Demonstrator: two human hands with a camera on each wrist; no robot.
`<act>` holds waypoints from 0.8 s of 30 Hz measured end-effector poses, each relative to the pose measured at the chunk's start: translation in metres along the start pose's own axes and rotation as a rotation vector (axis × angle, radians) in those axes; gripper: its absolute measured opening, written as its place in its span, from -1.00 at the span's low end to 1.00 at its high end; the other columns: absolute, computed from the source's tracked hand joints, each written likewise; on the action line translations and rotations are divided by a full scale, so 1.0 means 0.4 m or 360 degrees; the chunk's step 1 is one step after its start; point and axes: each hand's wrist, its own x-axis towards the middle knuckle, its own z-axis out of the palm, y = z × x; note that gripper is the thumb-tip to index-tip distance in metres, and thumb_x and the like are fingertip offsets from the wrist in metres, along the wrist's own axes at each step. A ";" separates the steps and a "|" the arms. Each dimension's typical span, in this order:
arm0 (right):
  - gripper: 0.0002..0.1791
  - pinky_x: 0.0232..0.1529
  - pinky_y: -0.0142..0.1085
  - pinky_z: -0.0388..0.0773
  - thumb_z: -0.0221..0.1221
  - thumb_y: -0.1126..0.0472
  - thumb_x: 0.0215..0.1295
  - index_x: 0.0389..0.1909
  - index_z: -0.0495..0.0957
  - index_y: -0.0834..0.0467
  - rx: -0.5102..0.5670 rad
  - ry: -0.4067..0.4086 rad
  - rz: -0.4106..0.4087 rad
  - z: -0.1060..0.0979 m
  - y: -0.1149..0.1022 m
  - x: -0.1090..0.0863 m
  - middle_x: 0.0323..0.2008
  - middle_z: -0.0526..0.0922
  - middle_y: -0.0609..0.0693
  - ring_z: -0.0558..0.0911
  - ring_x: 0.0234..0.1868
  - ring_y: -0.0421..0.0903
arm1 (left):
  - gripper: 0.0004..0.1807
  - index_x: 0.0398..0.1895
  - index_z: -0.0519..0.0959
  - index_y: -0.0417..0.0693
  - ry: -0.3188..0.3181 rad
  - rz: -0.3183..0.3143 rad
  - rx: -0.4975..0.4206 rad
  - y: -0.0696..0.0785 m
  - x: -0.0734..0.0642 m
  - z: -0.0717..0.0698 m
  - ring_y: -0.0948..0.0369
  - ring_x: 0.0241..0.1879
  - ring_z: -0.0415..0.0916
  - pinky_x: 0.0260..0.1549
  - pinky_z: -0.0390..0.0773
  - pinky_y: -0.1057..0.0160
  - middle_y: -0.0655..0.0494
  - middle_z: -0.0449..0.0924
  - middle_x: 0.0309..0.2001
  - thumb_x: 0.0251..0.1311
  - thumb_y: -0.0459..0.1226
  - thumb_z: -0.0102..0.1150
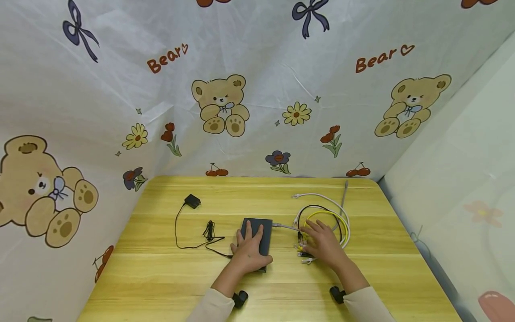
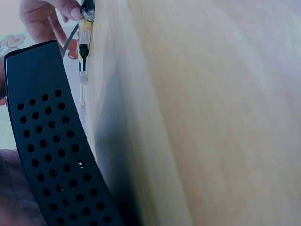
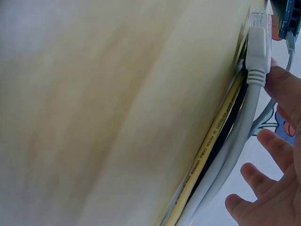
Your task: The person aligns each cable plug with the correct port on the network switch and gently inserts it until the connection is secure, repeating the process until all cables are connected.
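Note:
A dark network switch [image 1: 264, 237] lies flat on the table, its perforated side [image 2: 56, 141] large in the left wrist view. My left hand [image 1: 249, 252] rests on top of it with fingers spread. A grey network cable's plug [image 1: 276, 225] sits in the switch's right side. To the right, my right hand [image 1: 323, 243] reaches over coiled network cables [image 1: 349, 228] in white, yellow and black, its fingers loosely spread. In the right wrist view, a fingertip is right beside a white cable plug [image 3: 257, 52], and the other fingers stand apart from the cables.
A black power adapter [image 1: 192, 201] lies at the left, its thin cord [image 1: 208, 230] bundled midway and running to the switch. The wooden table [image 1: 161, 286] meets a patterned cloth [image 1: 257, 152] at the back. A grey cable end [image 1: 346, 185] points toward the back edge.

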 end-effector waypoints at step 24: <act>-0.73 0.23 0.41 0.21 0.53 0.18 -0.04 -0.27 0.74 0.05 0.0088 -0.0174 0.0038 -0.001 -0.007 -0.009 0.33 0.41 0.36 0.28 0.33 0.55 | 0.08 0.60 0.05 0.25 -0.0009 0.0004 -0.0014 -0.003 0.000 -0.007 -0.42 0.49 -0.46 0.16 -0.23 -0.64 -0.07 -0.43 0.62 0.00 0.02 0.40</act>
